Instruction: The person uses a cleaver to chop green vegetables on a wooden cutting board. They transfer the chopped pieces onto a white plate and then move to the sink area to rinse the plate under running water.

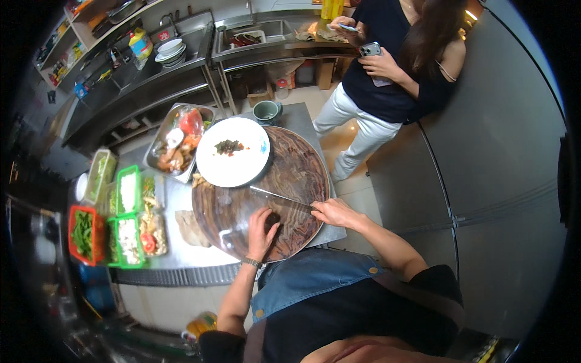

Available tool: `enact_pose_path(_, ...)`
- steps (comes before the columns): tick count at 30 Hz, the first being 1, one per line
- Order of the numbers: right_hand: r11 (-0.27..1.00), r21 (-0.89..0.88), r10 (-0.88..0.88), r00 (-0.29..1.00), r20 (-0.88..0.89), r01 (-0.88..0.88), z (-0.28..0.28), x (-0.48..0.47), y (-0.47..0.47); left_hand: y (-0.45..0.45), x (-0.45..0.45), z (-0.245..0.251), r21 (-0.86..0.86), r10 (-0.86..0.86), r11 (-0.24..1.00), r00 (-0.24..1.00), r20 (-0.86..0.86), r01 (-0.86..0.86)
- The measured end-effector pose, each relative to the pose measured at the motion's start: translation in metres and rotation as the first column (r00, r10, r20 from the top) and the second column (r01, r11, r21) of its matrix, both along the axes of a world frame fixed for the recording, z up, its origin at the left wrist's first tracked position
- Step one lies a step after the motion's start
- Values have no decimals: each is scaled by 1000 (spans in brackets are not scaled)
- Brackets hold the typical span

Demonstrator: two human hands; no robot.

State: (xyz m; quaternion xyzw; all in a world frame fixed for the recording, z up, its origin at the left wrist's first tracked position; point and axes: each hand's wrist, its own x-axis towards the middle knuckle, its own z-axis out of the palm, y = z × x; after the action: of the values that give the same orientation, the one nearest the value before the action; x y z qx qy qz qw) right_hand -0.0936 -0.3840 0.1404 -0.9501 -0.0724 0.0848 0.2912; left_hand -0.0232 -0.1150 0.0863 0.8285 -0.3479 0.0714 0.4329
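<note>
My right hand grips the handle of a kitchen knife at the right of a round wooden chopping board. The blade reaches left across the board, just in front of a white plate. On the plate lies a small heap of chopped dark green food with some red bits. My left hand is curled around a small dark round piece of food on the board, below the blade. The fingers partly hide that piece, so its kind is unclear.
A steel tray of mixed food and a green mug stand beyond the board. Green baskets and a red basket hold ingredients at left. Another person holding phones stands by the steel doors. Sinks line the back.
</note>
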Motion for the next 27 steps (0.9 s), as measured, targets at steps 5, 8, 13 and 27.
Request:
enact_pose_path(5, 988, -130, -80, 997, -1, 79, -1, 4, 26, 21, 11, -8, -75, 12, 997, 997, -71, -17)
enact_pose_path(8, 977, -163, -136, 991, 10, 135, 3, 3, 41, 26, 14, -8, -83, 23, 996, 998, -63, -28)
enact_pose_path(13, 960, -189, -209, 978, 19, 208, 11, -3, 56, 26, 13, -4, -79, 23, 997, 998, -62, -27)
enact_pose_path(27, 970, -122, -203, 978, 53, 208, 11, -12, 49, 27, 5, -8, -116, -6, 993, 989, -146, -11)
